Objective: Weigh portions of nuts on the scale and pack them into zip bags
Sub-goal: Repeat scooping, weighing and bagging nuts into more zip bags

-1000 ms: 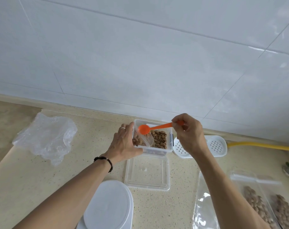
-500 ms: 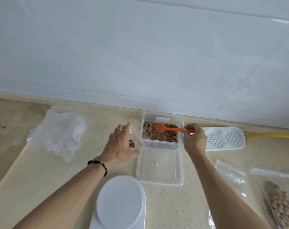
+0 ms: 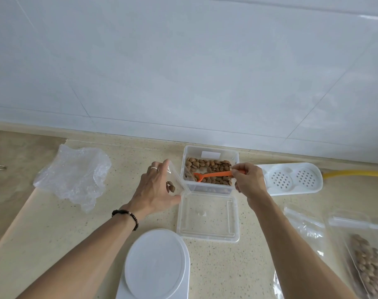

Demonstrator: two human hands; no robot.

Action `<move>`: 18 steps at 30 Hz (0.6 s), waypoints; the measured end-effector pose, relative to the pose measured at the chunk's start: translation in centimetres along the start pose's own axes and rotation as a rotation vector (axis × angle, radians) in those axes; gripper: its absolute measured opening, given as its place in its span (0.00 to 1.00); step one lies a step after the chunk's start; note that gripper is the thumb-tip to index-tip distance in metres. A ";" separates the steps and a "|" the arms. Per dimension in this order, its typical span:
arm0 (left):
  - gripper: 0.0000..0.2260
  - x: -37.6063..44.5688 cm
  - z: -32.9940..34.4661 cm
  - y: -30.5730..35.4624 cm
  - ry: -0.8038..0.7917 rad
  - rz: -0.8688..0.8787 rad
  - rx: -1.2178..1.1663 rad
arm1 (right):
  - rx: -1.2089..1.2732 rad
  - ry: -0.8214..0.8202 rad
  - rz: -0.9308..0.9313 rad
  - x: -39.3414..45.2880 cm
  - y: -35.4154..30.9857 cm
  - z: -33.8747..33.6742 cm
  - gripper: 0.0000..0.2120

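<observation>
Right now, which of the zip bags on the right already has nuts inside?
The far-right zip bag at the frame's edge: brown nuts fill it. The flat zip bag beside it, nearer the right forearm, looks empty.

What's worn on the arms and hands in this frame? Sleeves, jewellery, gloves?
No gloves, and no sleeves show: both forearms are bare as far as the frame reaches. The left hand has a pale band ring on one finger and a dark beaded bracelet at the wrist. The right hand shows nothing worn.

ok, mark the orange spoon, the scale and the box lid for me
orange spoon (image 3: 215, 175), head view, middle of the handle.
scale (image 3: 154, 263), head view, centre of the white round platform.
box lid (image 3: 207, 215), head view, its clear flat middle.
</observation>
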State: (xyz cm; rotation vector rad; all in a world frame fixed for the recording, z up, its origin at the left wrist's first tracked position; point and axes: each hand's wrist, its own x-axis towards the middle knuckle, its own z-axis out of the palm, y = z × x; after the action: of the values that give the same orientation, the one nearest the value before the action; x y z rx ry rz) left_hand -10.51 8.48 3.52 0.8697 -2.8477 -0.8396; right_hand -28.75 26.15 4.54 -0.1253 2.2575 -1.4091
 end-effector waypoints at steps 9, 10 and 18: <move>0.42 0.7 -0.2 0.8 -0.004 0.008 -0.008 | 0.177 0.086 0.057 0.3 -0.6 -2.2 0.05; 0.41 0.8 -0.2 1.1 0.002 0.013 -0.002 | 0.195 0.086 0.057 0.3 -0.8 -2.5 0.06; 0.37 2.0 -1.0 3.4 0.005 0.010 -0.040 | 0.222 0.034 -0.097 -1.1 -5.4 -5.3 0.04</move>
State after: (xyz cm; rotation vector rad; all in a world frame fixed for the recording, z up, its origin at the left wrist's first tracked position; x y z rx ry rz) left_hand -13.74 9.30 5.91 0.8515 -2.8186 -0.8889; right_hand -31.02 28.31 11.49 -0.1407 2.1296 -1.7136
